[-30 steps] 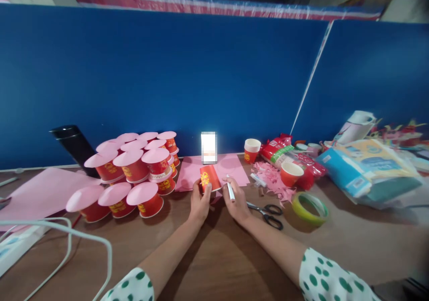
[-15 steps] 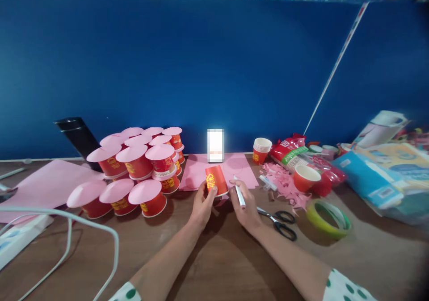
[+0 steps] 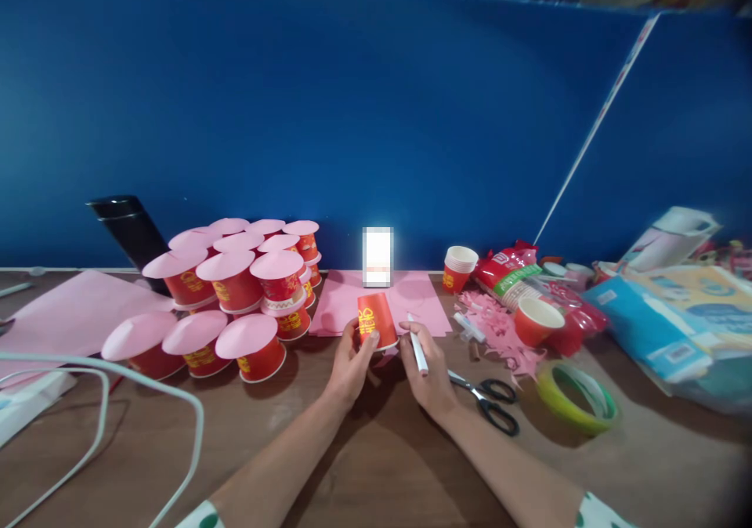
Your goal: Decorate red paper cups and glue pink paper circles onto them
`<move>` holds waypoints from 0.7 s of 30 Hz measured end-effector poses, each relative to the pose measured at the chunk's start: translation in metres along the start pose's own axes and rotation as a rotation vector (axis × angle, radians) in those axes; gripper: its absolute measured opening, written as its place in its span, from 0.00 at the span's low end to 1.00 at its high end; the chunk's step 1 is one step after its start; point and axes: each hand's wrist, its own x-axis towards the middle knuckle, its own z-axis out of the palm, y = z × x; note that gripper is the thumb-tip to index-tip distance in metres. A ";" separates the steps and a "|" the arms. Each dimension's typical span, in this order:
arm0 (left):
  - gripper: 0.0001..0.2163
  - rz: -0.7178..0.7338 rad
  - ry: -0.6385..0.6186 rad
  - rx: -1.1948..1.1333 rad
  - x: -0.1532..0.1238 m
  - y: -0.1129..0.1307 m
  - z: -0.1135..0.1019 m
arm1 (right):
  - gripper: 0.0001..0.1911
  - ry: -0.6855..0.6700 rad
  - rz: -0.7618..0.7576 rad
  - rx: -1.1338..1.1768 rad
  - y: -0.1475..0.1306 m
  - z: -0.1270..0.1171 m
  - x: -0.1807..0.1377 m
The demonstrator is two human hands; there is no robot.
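My left hand (image 3: 351,367) is closed round an upside-down red paper cup (image 3: 376,318) with yellow print, standing on the front edge of a pink paper sheet (image 3: 381,299). Just right of it my right hand (image 3: 428,373) grips a white pen (image 3: 417,348), its tip at the cup's rim on the paper. Both hands rest on the brown table (image 3: 364,465).
Several upside-down red cups with pink paper discs (image 3: 235,293) are stacked at left. Black scissors (image 3: 487,401), a green tape roll (image 3: 576,396), pink scraps (image 3: 497,328), an open cup (image 3: 537,320), a cup stack (image 3: 458,268) and packets lie right. A white cable (image 3: 146,403) crosses front left.
My hands, the cup and the pen stay together on the pink sheet; only the camera view has shifted slightly.
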 end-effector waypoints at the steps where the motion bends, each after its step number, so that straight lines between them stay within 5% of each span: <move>1: 0.25 -0.008 -0.006 -0.003 -0.001 0.001 0.000 | 0.11 -0.005 0.002 0.004 0.000 0.000 0.000; 21: 0.21 -0.031 -0.026 -0.125 0.001 0.000 -0.002 | 0.12 -0.021 0.113 0.030 -0.006 -0.003 0.001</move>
